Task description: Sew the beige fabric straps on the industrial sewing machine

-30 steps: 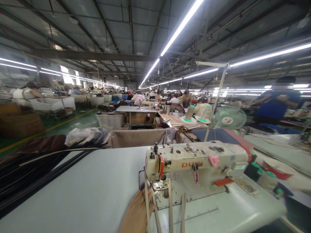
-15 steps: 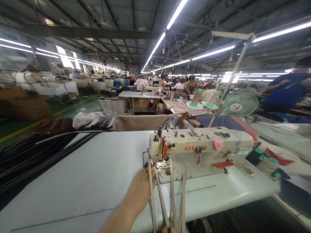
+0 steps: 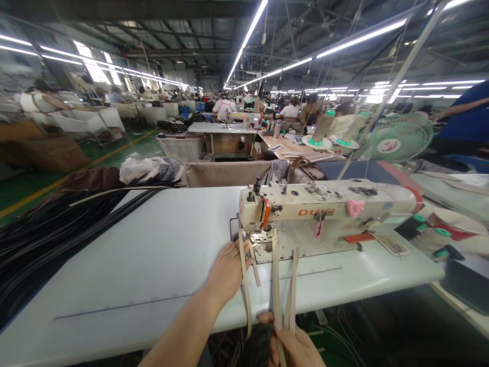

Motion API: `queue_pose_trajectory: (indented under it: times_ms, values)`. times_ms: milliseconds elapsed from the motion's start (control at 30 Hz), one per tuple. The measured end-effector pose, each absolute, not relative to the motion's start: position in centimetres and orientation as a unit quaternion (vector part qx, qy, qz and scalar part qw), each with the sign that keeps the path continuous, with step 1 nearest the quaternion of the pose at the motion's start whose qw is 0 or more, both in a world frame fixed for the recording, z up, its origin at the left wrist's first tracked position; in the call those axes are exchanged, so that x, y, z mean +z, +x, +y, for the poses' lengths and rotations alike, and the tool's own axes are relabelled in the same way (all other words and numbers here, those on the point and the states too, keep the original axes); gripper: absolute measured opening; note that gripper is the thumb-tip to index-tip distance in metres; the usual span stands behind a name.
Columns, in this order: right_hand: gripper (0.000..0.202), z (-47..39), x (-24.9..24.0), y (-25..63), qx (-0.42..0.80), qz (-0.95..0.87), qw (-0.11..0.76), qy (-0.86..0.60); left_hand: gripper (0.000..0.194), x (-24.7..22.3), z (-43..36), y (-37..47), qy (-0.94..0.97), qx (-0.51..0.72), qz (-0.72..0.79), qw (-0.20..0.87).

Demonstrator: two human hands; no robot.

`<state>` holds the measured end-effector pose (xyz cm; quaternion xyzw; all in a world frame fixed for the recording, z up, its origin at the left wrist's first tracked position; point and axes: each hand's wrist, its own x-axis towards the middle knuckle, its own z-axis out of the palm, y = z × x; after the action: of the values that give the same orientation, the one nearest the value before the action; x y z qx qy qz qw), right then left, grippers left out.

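Observation:
Close to the needle area of the sewing machine, my left hand rests on the table with fingers closed on a narrow beige strip, whose short end sticks out below them. A longer beige strip passes over those fingers and hangs past the table edge. My right hand, low in the view at the front edge, pinches another beige strip between thumb and fingers. Beside it, a folded beige strip runs down into the same hand. Some of the right fingers are hidden.
Bundled black strips lie along the table's left side. Behind the machine stand a fabric-lined bin, thread cones and a green fan. A person in blue is at the right; others sit farther back.
The view has tipped downward, and my right hand shows more fully at the table edge. The strip at my left hand, which reached down to my right hand, now ends short and loose.

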<state>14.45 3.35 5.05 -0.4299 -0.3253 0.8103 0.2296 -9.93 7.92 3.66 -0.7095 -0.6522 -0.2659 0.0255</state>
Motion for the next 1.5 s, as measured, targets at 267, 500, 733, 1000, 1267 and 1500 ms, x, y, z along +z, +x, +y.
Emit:
queue_pose_trajectory:
  times_ms: [267,500,733,1000,1267,1500]
  values:
    - [0.073,3.4,5.9,14.3,0.798,-0.304,0.282,-0.438,0.042,3.6,7.9,-10.0,-0.709,-0.268,-0.652,0.028]
    - [0.059,3.8,6.6,14.6,0.802,-0.273,0.285,-0.449,0.043,3.5,7.9,-10.0,-0.708,-0.267,-0.654,0.024]
    - [0.092,3.9,6.4,14.6,0.784,-0.334,0.257,-0.455,0.041,3.6,7.9,-10.0,-0.712,-0.262,-0.650,0.034]
    - [0.086,3.4,5.7,14.9,0.803,-0.330,0.238,-0.434,0.042,3.2,8.0,-10.0,-0.708,-0.265,-0.654,0.036]
    - [0.077,4.5,5.5,13.0,0.806,-0.340,0.255,-0.413,0.042,3.2,7.9,-10.1,-0.714,-0.262,-0.649,0.033]
    - [0.056,4.7,7.6,11.7,0.801,-0.337,0.274,-0.411,0.040,3.6,7.8,-10.2,-0.715,-0.268,-0.645,0.023]
